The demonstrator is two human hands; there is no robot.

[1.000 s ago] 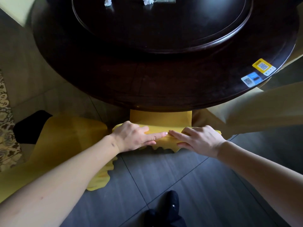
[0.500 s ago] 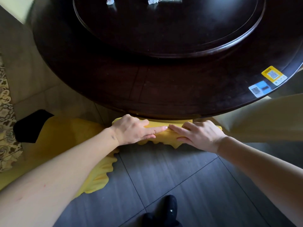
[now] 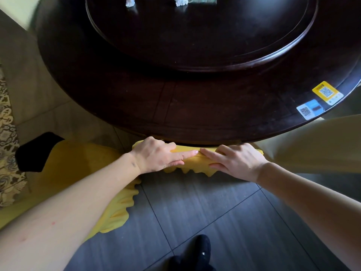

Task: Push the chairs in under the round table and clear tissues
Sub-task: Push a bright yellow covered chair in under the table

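Head view: both hands' (image 3: 158, 155) (image 3: 237, 161) flat, unclosed grip on yellow-covered chair (image 3: 192, 160), perhaps under table (image 3: 195, 106).

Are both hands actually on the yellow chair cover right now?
Touching. The head view shows the left hand and right hand pressed flat on the top of the yellow chair cover, fingers lying on the fabric at the table edge.

A yellow QR sticker (image 3: 325, 92) and a blue QR sticker (image 3: 309, 109) sit side by side at right. Grey floor tiles (image 3: 205, 208) lie below, a black shoe (image 3: 197, 251) on them. A patterned rug (image 3: 7, 137) runs along the left edge.
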